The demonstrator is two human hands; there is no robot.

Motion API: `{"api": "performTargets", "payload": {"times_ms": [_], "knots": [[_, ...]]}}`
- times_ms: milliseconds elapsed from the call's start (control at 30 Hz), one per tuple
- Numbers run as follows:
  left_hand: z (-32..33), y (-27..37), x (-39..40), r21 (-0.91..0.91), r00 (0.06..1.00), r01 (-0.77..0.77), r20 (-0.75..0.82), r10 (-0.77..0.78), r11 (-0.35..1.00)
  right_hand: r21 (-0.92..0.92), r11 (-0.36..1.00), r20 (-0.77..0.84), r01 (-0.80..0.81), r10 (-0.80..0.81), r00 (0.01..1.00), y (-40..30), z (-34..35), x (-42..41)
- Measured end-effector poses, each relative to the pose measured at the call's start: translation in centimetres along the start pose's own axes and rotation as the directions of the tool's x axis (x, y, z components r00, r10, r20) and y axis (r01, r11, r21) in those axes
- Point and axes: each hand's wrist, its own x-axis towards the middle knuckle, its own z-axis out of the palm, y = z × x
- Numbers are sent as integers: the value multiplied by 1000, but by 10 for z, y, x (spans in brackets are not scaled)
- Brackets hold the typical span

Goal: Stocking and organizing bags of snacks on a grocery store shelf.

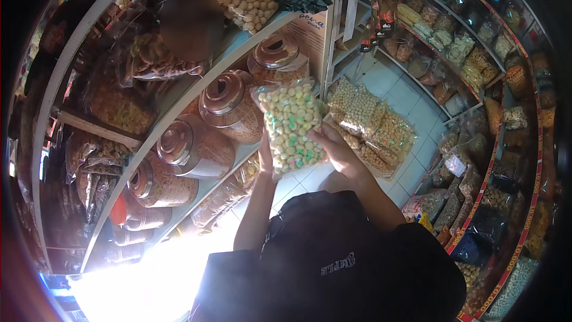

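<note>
A clear plastic bag of small round snacks (292,129), mostly cream with some green, yellow and pink, is held up between both hands. My left hand (266,154) lies along the bag's lower left side, its fingers largely hidden. On the right edge, my right hand (335,145) grips the bag with the thumb over its front. Just left of the bag, lidded clear jars of snacks (230,103) stand in a row on a shelf. Behind my right hand, several filled snack bags (357,103) lie grouped low, near the tiled floor.
Shelves (520,250) packed with bagged snacks curve along the right side. More bags of snacks (248,2) fill the upper left shelf, whose pale edge (178,98) runs above the jars. A metal ladder-like frame (330,44) stands beyond. Pale floor tiles (402,89) show between the shelves.
</note>
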Motion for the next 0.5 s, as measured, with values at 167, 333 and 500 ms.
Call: {"api": "performTargets", "payload": {"times_ms": [167,333,500], "knots": [[15,-9,-28,145,967,-252,-8,256,957,-508,861,-4,-20,21,1000,-26,16,8],[41,13,-52,-293,965,-75,220,143,953,-947,245,8,210,-632,775,-106,-10,78],[55,9,-62,-225,828,-392,336,449,892,-931,-331,363,152,-811,458,-160,-46,170]]}}
